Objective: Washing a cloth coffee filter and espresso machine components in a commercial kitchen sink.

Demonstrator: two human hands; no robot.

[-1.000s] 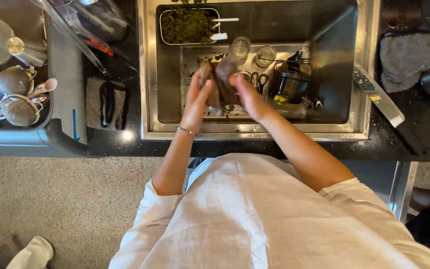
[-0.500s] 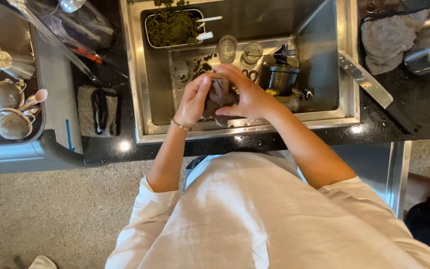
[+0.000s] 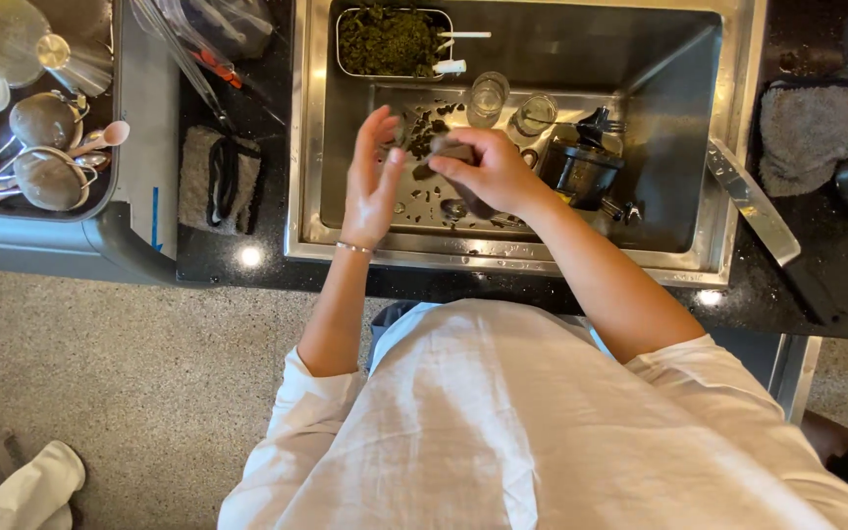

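Black counter (image 3: 817,294): steel sink (image 3: 748,118) set in, grey towel (image 3: 807,132) right, sponge (image 3: 218,177) left.

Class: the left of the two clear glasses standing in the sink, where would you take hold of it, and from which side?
Grip the left glass around its wall from above: it stands upright, mouth up, with the other glass close on its right.
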